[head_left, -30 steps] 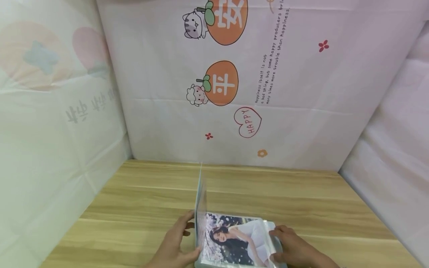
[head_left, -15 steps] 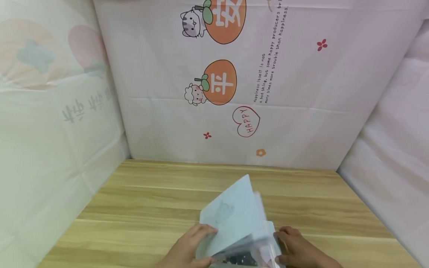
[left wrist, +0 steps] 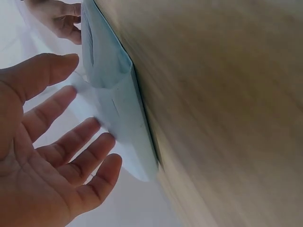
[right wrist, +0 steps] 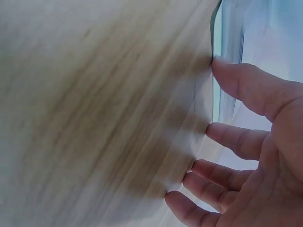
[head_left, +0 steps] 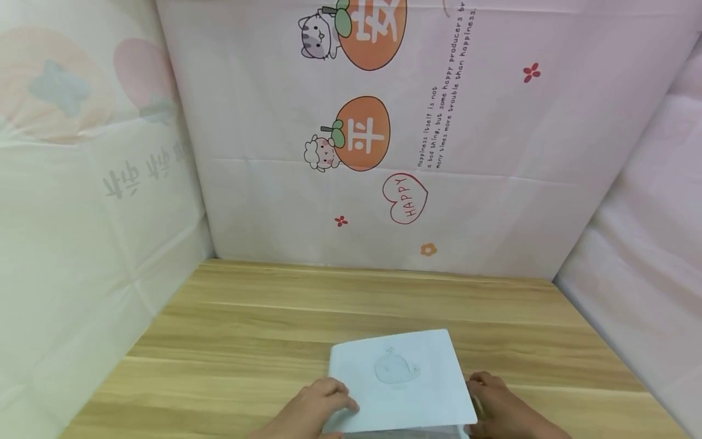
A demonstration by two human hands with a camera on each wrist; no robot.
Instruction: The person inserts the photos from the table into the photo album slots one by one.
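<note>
A pale blue photo album with a faint whale drawing on its cover lies on the wooden table. Its cover is nearly down, its front edge slightly raised above the pages. At the spine side, my left hand lies with loosely bent fingers on the cover's left edge. The left wrist view shows those fingers spread beside the rounded spine, not curled round it. My right hand is at the album's right edge. In the right wrist view, its thumb and forefinger touch the album's edge, other fingertips against the tabletop.
The wooden table stretches behind and to both sides of the album. White printed cloth stands as a wall at the back, with more cloth hanging on the left and right.
The album's cover, upright before, has swung over to the right and down, hiding the photo of a person in white. My left hand has moved slightly right with it; my right hand barely moved.
</note>
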